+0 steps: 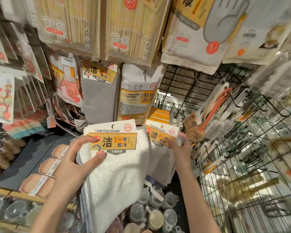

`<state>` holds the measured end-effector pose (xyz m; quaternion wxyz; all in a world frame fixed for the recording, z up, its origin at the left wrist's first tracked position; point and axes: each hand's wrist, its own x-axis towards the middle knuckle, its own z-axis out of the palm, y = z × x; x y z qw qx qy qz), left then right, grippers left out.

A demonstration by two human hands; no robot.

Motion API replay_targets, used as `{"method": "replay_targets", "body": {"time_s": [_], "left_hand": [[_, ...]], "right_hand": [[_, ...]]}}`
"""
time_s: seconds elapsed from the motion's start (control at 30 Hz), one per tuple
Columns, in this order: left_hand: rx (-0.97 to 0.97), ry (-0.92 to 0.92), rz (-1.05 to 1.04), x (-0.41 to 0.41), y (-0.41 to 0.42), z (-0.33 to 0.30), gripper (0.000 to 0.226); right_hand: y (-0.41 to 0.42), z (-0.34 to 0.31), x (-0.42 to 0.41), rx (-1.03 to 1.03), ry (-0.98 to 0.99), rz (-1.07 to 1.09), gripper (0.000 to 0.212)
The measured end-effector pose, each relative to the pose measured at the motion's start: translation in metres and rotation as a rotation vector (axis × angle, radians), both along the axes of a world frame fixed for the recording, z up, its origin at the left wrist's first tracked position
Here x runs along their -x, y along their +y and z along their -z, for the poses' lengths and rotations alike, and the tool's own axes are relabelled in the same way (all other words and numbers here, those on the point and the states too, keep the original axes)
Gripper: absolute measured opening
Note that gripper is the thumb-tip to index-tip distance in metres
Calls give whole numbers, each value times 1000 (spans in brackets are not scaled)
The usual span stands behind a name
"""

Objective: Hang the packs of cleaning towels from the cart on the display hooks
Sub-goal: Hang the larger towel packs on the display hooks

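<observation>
The front pack (110, 143) carries a header card reading "Cleaning towels", with a red "CEOI" stamp and large characters "洁 一擦即净". The second pack (161, 134) reads "Cleaning towels" too. Hanging above: "Cleaning sponge" bag (136, 95), "HOUSEHOLD GLOVES" pack (65, 78), "38" on chopstick packs (123, 31), and a "5.9" sticker (212, 47).

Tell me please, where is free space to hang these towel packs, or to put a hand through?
Free: the bare wire grid right of the sponge pack, below the glove packs; also the dark shelf left of the left hand.

Crowded: hanging packs fill the upper wall, brushes crowd the right hand, cups fill the space below.
</observation>
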<state>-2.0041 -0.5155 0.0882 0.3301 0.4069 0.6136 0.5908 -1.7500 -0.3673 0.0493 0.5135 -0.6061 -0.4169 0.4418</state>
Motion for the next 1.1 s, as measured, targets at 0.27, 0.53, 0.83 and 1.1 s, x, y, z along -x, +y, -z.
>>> {"method": "replay_targets", "body": {"time_s": [0.27, 0.53, 0.83, 1.1], "left_hand": [[-80, -25, 27, -15, 14, -25, 36], [-137, -63, 51, -25, 19, -47, 40], [-173, -91, 75, -31, 21, -54, 40], [-171, -96, 83, -33, 22, -58, 46]], "right_hand": [[10, -68, -3, -261, 56, 1, 34], [17, -117, -24, -301, 89, 60, 35], [22, -125, -28, -267, 112, 122, 39], [28, -126, -30, -258, 113, 135, 38]]}}
